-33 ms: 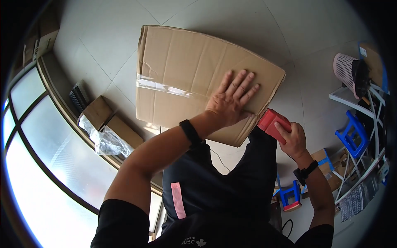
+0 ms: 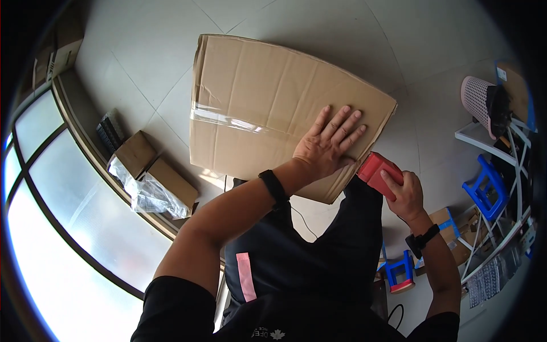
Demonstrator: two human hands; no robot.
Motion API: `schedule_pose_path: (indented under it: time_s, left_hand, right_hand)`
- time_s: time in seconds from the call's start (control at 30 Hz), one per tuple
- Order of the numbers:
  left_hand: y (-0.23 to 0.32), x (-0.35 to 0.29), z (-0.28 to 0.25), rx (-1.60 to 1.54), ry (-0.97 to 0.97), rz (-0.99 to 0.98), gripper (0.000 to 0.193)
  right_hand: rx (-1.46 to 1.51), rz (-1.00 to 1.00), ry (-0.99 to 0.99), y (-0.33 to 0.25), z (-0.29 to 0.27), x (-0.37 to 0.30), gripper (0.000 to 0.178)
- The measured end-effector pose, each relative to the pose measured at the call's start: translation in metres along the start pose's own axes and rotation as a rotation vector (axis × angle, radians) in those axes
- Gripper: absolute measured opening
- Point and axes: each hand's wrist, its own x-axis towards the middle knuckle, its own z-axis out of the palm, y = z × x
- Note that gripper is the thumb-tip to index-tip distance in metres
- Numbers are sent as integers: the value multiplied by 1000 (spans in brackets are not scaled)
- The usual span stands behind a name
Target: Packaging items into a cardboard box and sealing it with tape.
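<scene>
A large brown cardboard box (image 2: 256,68) is in front of my legs, with a strip of clear tape (image 2: 228,121) across its left part. My left hand (image 2: 327,142) lies flat on the box's face near its right side, fingers spread. Just off the box's lower right edge, my right hand (image 2: 405,192) is closed around a red boxy hand tool (image 2: 376,171). The tool's far end is at the box edge; whether it touches cannot be told. Its underside is hidden, so its exact kind does not show.
Cartons (image 2: 168,181) with clear plastic wrap stand by the window frame at left. At right are a pink perforated basket (image 2: 476,100), a white metal rack (image 2: 484,139) and a blue stool (image 2: 487,188). Another blue stool (image 2: 400,268) is near my right leg.
My left hand has shifted slightly right and toward me over the box. My right hand and the red tool stay at the box edge.
</scene>
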Motion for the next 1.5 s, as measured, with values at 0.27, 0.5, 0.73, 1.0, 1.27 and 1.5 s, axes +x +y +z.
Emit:
schedule_pose_path:
  time_s: [0.27, 0.5, 0.73, 1.0, 1.27, 1.5]
  left_hand:
    - [-150, -101, -40, 323, 249, -665, 88]
    - [-194, -147, -48, -309, 152, -1014, 72]
    - [-93, -85, 11, 473, 266, -615, 75]
    - [121, 36, 99, 109, -38, -284, 93]
    - [133, 47, 104, 84, 62, -261, 86]
    - [131, 50, 104, 86, 43, -227, 83]
  right_hand:
    - [-28, 28, -5, 0, -2, 2, 77]
    - [-7, -29, 33, 9, 15, -11, 79]
    - [118, -137, 244, 75, 68, -24, 81]
    - [165, -137, 317, 160, 121, -60, 74]
    - [145, -124, 347, 169, 42, -145, 76]
    - [56, -111, 278, 177, 22, -146, 74]
